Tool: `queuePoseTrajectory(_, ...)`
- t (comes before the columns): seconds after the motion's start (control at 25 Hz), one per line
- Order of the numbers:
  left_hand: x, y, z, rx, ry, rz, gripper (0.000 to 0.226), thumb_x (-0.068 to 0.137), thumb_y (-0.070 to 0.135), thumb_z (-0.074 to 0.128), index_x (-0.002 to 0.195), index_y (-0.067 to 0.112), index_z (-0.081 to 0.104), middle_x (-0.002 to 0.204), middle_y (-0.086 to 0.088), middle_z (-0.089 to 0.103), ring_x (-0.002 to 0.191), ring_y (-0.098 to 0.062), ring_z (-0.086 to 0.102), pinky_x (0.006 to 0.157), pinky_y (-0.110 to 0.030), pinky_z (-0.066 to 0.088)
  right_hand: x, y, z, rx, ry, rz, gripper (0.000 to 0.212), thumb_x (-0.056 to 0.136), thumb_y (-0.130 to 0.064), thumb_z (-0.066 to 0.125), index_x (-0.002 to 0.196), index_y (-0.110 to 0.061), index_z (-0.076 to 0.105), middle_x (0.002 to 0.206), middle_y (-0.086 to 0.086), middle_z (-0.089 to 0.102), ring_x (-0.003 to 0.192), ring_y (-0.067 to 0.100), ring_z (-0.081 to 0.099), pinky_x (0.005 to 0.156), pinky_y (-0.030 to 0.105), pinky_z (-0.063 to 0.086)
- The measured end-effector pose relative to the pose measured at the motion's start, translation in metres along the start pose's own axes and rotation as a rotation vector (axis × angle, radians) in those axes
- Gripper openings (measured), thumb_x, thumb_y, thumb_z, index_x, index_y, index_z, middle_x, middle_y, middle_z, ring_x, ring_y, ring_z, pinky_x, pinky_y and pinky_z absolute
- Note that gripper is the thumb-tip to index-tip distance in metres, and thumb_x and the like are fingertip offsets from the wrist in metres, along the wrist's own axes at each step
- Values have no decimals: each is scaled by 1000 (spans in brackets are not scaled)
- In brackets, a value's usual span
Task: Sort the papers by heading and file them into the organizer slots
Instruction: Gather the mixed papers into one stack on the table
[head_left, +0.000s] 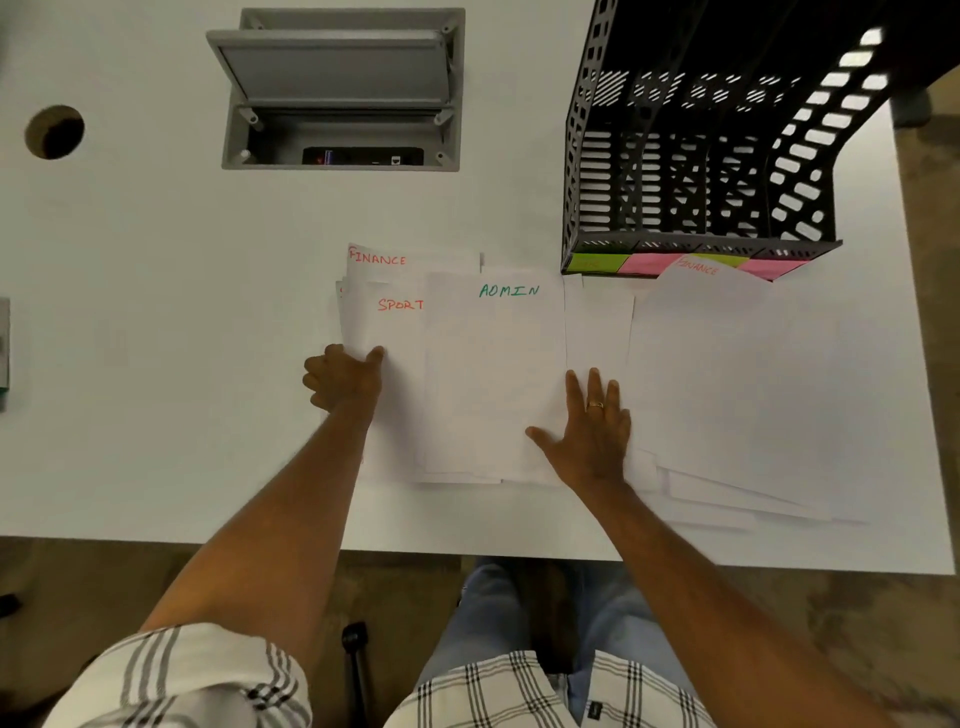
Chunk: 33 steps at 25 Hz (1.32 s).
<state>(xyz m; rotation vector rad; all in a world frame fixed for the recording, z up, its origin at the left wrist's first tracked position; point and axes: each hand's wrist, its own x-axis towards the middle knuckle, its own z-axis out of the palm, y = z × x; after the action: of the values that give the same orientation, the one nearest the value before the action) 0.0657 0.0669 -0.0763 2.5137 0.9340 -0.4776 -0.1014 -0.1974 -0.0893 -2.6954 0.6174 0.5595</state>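
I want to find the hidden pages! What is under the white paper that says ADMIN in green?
Under the white ADMIN paper lies a white paper headed SPORT, its last letters covered. More white sheets poke out right; their headings are hidden.

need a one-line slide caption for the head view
Left hand pinches the SPORT sheet, right hand lies flat beside the ADMIN sheet; black organizer stands empty.

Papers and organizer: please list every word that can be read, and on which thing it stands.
"FINANCE", red: sheet at back left.
"SPORT", red, end covered: sheet under left hand.
"ADMIN", green: top middle sheet.
"FINANCE", red, tilted: sheet by organizer.
Sticky notes on organizer front: writing too faint to read.
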Motion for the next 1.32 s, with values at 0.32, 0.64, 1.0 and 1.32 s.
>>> queuePoseTrajectory(0.32, 2, -4, -13, -416, -224, 44, 54, 86, 31, 74, 129, 4, 56, 120, -11, 65, 102, -31, 62, 86, -37, 52, 0, -1, 0, 12, 27, 4, 102, 78, -75, 56, 156, -26, 15, 166, 8, 8, 152, 34, 4, 118, 59, 17)
queuePoseTrajectory(0.64, -13, -2, -34, -577, -662, 205, 46, 84, 24, 79, 124, 8, 64, 111, -8, 72, 99, -27, 70, 71, -31, 61, 0, 2, 4, -32, 28, -13, 102, 78, -81, 48, 157, -26, 14, 166, 8, 8, 152, 35, 6, 116, 61, 19)
queuePoseTrajectory(1.0, -40, 1, -13, -537, -794, 79, 109, 55, 62, 89, 143, 10, 49, 135, -6, 62, 126, -29, 56, 112, -51, 42, 1, -18, 1, 63, 3, -43, 85, 84, -78, 40, 153, -31, 23, 162, 3, 22, 146, 31, 22, 112, 55, 26)
queuePoseTrajectory(1.32, -59, 8, -8, -656, -789, -17, 48, 82, 18, 81, 124, 1, 62, 114, -16, 72, 99, -33, 70, 95, -48, 55, 1, -30, -10, 324, -173, -209, 68, 94, -58, 50, 153, -34, 25, 162, -7, 23, 147, 26, 22, 118, 48, 28)
